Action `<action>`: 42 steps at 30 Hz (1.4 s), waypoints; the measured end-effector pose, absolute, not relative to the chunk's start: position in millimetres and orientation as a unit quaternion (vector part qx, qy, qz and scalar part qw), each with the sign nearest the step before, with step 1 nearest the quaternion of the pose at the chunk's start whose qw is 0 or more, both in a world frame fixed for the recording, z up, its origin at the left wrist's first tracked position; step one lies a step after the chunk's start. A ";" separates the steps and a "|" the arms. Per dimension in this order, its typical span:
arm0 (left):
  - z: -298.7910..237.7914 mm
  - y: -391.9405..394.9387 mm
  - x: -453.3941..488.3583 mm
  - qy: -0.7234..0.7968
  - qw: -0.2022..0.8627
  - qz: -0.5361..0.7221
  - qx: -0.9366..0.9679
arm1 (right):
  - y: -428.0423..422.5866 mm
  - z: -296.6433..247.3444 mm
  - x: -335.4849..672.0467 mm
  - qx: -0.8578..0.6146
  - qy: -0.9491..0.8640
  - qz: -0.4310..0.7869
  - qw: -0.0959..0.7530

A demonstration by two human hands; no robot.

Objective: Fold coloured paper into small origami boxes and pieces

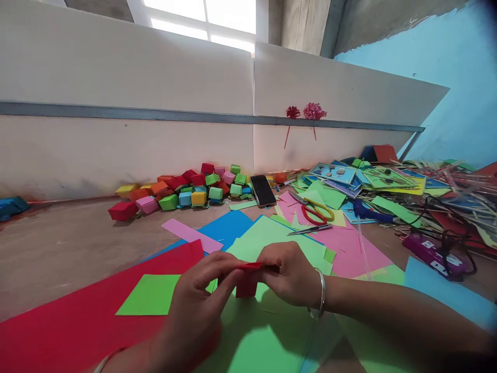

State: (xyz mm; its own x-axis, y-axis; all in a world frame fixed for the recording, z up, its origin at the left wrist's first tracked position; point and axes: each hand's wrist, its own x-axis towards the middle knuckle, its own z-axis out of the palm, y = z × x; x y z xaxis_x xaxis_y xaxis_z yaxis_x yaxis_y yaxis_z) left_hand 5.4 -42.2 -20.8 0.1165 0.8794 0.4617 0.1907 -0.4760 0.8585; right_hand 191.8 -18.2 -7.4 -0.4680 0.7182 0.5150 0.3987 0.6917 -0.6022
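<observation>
The left hand (202, 295) and right hand (290, 273) have their grip closed on a folded red paper (246, 288) over a green sheet (285, 329).

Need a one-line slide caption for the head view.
Left hand and right hand pinch a small red paper over green paper; colored blocks and phone lie beyond.

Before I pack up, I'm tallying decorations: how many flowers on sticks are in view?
2: a dark red flower and, to its right, a pink flower, both at the grey rail. Others may be hidden in the right-hand pile.
</observation>
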 end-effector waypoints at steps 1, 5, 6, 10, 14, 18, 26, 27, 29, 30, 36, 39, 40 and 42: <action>-19.1 -43.2 5.6 0.397 0.318 0.528 0.680 | -18.9 -6.4 191.6 -0.344 -0.828 0.215 0.386; -13.8 -44.0 5.7 0.393 0.348 0.517 0.676 | -21.5 -2.5 189.6 -0.358 -0.803 0.282 0.383; -13.0 -43.5 5.8 0.392 0.367 0.516 0.667 | -22.2 -1.8 189.0 -0.357 -0.797 0.300 0.384; -6.4 -42.8 8.4 0.410 0.462 0.514 0.595 | -24.6 0.4 186.6 -0.358 -0.780 0.350 0.376; 1.9 -46.4 13.6 0.450 0.527 0.509 0.511 | -26.6 4.2 185.0 -0.365 -0.765 0.351 0.397; -2.9 -49.4 15.9 0.447 0.572 0.505 0.468 | -28.5 8.9 185.3 -0.356 -0.762 0.326 0.432; -11.7 -44.8 14.5 0.440 0.680 0.428 0.401 | -23.2 10.2 187.9 -0.400 -0.710 0.393 0.427; -12.9 -44.2 14.4 0.437 0.682 0.414 0.415 | -20.9 10.6 188.5 -0.413 -0.695 0.387 0.443; -16.6 -42.6 13.7 0.434 0.684 0.382 0.445 | -14.9 12.2 190.1 -0.431 -0.665 0.388 0.471; -18.9 -41.3 12.9 0.437 0.682 0.369 0.456 | -11.4 13.5 191.0 -0.435 -0.651 0.394 0.480; -24.1 -31.4 7.7 0.454 0.679 0.353 0.456 | 8.7 22.6 203.6 -0.470 -0.634 0.461 0.406; -19.7 -31.0 9.0 0.473 0.663 0.370 0.448 | 11.1 18.7 217.1 -0.469 -0.661 0.447 0.378; -18.1 -31.7 9.8 0.476 0.655 0.377 0.450 | 10.5 15.1 221.9 -0.470 -0.670 0.438 0.373; -15.6 -33.2 11.1 0.475 0.646 0.374 0.466 | 8.2 6.1 230.2 -0.478 -0.673 0.435 0.359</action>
